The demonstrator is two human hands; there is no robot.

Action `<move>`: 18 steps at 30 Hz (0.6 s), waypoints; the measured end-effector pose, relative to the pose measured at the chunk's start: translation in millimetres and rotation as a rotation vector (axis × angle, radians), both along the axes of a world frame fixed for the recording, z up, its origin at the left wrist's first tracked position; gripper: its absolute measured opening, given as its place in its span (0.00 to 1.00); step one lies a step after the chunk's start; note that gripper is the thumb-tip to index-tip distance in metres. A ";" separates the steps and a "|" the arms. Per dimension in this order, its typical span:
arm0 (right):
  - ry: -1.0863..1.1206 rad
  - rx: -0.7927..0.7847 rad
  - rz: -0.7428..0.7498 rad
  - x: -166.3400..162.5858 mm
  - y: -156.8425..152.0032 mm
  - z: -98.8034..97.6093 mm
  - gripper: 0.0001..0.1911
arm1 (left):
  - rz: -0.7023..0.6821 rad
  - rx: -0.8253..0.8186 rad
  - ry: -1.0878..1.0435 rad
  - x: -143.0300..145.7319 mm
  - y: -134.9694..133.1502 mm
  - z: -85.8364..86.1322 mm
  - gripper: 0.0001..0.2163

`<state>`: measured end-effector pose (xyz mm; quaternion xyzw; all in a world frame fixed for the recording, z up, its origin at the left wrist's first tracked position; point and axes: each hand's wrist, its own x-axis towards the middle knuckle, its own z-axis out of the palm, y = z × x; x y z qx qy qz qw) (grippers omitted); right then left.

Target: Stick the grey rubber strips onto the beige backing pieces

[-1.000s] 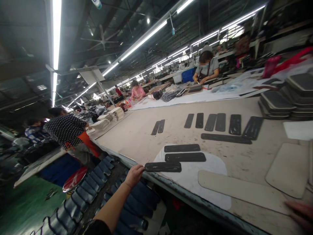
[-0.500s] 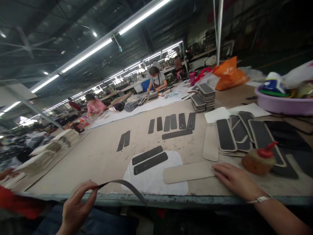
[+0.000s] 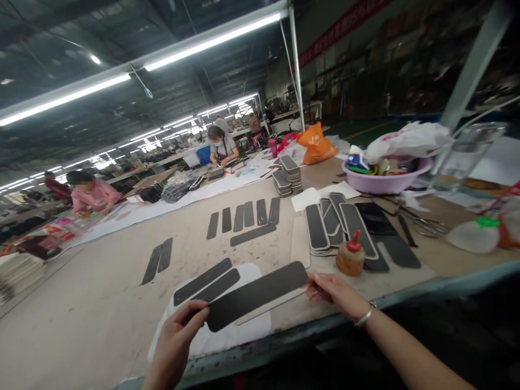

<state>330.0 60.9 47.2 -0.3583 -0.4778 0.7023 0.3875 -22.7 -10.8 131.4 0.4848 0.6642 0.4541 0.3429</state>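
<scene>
A dark grey strip with rounded corners [image 3: 260,295] is stretched between my hands, tilted up to the right. My left hand [image 3: 179,330] pinches its left end between thumb and fingers. At its right end, the closed fingers of my right hand [image 3: 331,292] grip the tip. Partly covered by this strip, a beige board of similar shape [image 3: 270,306] lies on a white sheet [image 3: 254,327]. Behind the strip, two shiny dark strips lie side by side, the farther one [image 3: 203,280] showing more.
Several dark strips [image 3: 248,214] lie across the table [image 3: 109,303]. A glue bottle with a red nozzle [image 3: 351,259] stands near light-edged dark pieces [image 3: 317,226]. Farther right are a purple basin [image 3: 382,183] and scissors [image 3: 426,225]. Co-workers [image 3: 95,192] sit beyond.
My left hand has brought the dark strip from the table's front edge to above the beige board. My right hand has moved from the board to the strip's right end. The view has swung right.
</scene>
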 end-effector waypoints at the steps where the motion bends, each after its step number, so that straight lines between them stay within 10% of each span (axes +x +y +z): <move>1: -0.023 0.016 -0.025 1.4 0.9 0.6 0.29 | -0.018 -0.020 0.001 5.4 2.9 -6.1 0.17; 18: -0.871 0.345 -0.160 -7.6 18.9 -14.8 0.20 | -0.083 -0.250 0.056 5.0 43.4 -78.3 0.20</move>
